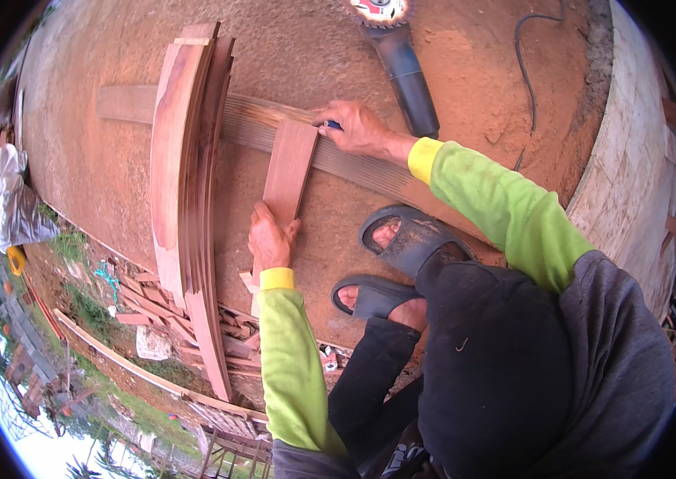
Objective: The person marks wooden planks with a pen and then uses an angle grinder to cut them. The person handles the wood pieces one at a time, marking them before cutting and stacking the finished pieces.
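Observation:
A reddish-brown wooden board [288, 166] lies slantwise, its far end resting on a long grooved plank [358, 180] on the ground. My left hand [272, 237] is closed round the near part of this board. At the board's far right corner, my right hand [360, 129] pinches a short blue pencil [332, 125]; its pale tip points left toward the board's end. Most of the pencil is hidden by the fingers. Left of the board stands a tall stack of similar wooden planks [186, 168], lying across the grooved plank.
A dark angle grinder [406, 76] with a toothed disc lies beyond my right hand. A black cable [523, 64] curls at the far right. Wood offcuts [158, 307] are heaped at lower left, near a plastic sheet [15, 199]. My sandalled feet [402, 239] are close by.

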### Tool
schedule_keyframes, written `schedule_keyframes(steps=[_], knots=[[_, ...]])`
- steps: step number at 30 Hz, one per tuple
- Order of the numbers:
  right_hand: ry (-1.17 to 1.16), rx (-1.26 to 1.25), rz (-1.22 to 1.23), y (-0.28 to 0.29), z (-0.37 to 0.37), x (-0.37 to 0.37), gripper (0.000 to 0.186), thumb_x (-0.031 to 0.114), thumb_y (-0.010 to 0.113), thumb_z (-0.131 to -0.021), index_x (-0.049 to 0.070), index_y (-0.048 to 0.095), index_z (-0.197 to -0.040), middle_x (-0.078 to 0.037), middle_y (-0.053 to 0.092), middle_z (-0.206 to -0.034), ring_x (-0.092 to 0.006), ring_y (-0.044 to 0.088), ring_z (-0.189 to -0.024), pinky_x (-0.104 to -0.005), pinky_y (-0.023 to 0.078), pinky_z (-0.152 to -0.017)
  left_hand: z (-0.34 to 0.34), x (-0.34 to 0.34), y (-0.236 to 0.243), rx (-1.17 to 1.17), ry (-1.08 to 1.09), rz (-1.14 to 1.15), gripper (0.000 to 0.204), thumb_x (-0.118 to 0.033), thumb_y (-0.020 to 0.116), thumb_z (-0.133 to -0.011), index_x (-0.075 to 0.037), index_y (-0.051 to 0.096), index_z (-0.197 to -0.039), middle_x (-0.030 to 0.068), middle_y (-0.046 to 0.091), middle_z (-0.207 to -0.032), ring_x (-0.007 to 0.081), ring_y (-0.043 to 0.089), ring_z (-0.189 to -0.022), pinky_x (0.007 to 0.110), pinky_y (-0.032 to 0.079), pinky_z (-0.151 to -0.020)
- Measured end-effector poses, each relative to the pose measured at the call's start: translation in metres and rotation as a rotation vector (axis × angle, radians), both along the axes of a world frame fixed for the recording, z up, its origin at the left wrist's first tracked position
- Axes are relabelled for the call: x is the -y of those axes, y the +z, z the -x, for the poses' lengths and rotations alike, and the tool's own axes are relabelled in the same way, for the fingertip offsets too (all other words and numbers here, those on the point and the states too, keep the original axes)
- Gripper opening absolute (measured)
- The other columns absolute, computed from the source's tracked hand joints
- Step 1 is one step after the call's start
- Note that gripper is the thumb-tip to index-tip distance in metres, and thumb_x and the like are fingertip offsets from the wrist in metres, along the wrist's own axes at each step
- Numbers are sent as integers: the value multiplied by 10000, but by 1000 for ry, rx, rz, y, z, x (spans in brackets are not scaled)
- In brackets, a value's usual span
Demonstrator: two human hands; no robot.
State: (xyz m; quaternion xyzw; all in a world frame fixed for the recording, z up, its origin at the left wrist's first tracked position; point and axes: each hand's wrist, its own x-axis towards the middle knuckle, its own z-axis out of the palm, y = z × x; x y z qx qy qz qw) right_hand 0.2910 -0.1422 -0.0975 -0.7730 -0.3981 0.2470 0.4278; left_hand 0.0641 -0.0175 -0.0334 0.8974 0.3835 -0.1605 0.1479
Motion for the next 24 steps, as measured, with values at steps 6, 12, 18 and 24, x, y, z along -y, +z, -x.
schedule_keyframes(steps=[6,12,18,24], knots=[[-9,31,-21,-2,3,-1,158,161,648,-858,74,711,-974,-144,634,-886,-335,634,-902,-430,508,-795,0,-2,-2,-50,3,10,634,-210,852,-643,-15,464,-1105,234,610,-1037,422,624,-959,480,525,-809],[-24,57,-20,-1,4,0,138,164,652,-866,81,711,-959,-124,650,-900,-322,645,-894,-419,517,-783,-1,1,2,-7,12,4,533,-220,836,-653,10,516,-1013,259,634,-1007,445,629,-935,487,514,-801],[-31,55,-7,3,3,0,124,166,650,-871,85,709,-943,-112,660,-916,-318,652,-888,-412,525,-778,4,1,-1,37,-17,-13,539,-217,828,-664,8,510,-1037,266,632,-1002,454,629,-925,490,518,-790],[-39,78,-47,-3,5,0,113,158,654,-865,81,705,-930,-113,659,-918,-325,651,-882,-411,524,-767,6,3,-4,17,-39,-25,598,-228,825,-677,4,480,-1107,267,622,-1038,446,633,-927,488,523,-799]])
